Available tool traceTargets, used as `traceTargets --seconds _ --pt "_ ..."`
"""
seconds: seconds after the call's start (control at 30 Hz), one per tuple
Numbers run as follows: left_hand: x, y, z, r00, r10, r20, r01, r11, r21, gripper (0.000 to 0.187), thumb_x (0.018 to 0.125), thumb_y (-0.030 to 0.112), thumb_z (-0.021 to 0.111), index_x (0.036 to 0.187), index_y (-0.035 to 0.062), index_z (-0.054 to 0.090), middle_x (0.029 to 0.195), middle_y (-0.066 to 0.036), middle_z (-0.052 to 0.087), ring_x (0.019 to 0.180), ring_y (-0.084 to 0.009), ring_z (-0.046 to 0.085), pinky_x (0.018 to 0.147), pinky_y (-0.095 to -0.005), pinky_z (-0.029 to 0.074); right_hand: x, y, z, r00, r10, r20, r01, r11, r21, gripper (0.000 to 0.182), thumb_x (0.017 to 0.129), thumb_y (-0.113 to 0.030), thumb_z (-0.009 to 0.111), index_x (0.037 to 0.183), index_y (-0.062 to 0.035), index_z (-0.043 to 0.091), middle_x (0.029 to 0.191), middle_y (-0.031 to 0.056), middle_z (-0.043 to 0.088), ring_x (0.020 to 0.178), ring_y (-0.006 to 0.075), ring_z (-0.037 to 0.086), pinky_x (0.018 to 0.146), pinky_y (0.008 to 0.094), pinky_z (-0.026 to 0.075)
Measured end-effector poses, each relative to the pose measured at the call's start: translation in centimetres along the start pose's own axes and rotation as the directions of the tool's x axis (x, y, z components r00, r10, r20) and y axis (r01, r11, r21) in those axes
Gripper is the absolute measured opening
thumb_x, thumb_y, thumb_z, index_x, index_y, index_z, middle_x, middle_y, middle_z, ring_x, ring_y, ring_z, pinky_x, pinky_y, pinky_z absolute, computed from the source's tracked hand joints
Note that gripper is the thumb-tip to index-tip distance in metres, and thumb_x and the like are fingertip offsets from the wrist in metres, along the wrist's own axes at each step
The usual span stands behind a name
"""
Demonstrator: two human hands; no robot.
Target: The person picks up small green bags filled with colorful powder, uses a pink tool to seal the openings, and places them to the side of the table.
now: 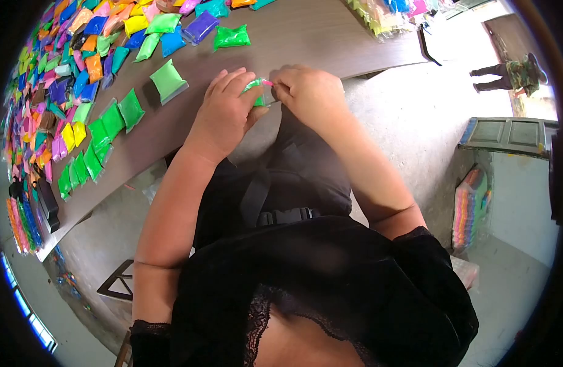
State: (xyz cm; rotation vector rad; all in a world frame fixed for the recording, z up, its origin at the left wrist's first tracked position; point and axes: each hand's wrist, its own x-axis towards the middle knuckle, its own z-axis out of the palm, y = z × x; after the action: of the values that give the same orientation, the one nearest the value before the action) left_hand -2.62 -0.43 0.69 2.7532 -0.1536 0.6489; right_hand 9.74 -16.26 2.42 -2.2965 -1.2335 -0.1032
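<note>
Near the table's front edge, my left hand (225, 113) is closed round a small green packet (254, 85), with part of the packet showing between thumb and fingers. Close beside it on the right, my right hand (309, 95) is pinched at the packet's clear end, where a small pink thing (267, 82) shows. Whether the right fingers grip the pink thing or the clear film, I cannot tell. On the table to the left lie a light green packet (168, 81) and a row of green packets (113, 121). Another green packet (231, 38) lies beyond my hands.
Many coloured packets (89, 67) cover the left of the brown table (306, 30). Clear bags (385, 15) lie at its far right. A person (515, 74) stands in the background at right. A stack of coloured bags (468, 208) is near the wall.
</note>
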Motion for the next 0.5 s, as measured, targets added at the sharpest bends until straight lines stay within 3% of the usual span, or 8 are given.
traceTargets --seconds 0.17,0.4,0.5 --pt "-0.1 -0.3 0.6 1.000 -0.001 -0.009 0.001 1.000 -0.028 0.035 0.086 0.023 0.073 0.115 0.0054 0.065 0.125 -0.013 0.060 0.122 -0.0336 0.055 0.110 -0.0494 0.041 0.7 0.9 -0.1 0.988 -0.145 0.044 0.150 0.978 -0.146 0.011 0.088 -0.026 0.068 0.091 -0.0165 0.070 0.082 0.0054 0.065 0.076 0.0289 0.066 0.062 0.0421 0.052" --pt "-0.3 -0.3 1.2 0.999 -0.003 -0.044 0.002 1.000 -0.031 0.036 0.086 0.024 0.073 0.115 0.0047 0.064 0.124 -0.013 0.060 0.119 -0.0325 0.056 0.109 -0.0493 0.041 2.0 1.1 -0.3 0.972 -0.220 0.086 0.233 0.957 -0.175 0.015 0.088 -0.028 0.068 0.083 -0.0137 0.065 0.080 0.0050 0.064 0.072 0.0292 0.065 0.059 0.0420 0.052" --pt "-0.1 -0.3 0.9 1.000 -0.006 -0.029 0.004 0.999 -0.053 0.037 0.086 0.024 0.073 0.115 0.0035 0.064 0.123 -0.013 0.060 0.120 -0.0322 0.056 0.110 -0.0488 0.041 2.4 1.1 0.0 0.970 -0.229 0.077 0.240 0.953 -0.187 0.014 0.088 -0.027 0.063 0.083 -0.0155 0.067 0.081 0.0042 0.067 0.071 0.0278 0.069 0.057 0.0431 0.053"
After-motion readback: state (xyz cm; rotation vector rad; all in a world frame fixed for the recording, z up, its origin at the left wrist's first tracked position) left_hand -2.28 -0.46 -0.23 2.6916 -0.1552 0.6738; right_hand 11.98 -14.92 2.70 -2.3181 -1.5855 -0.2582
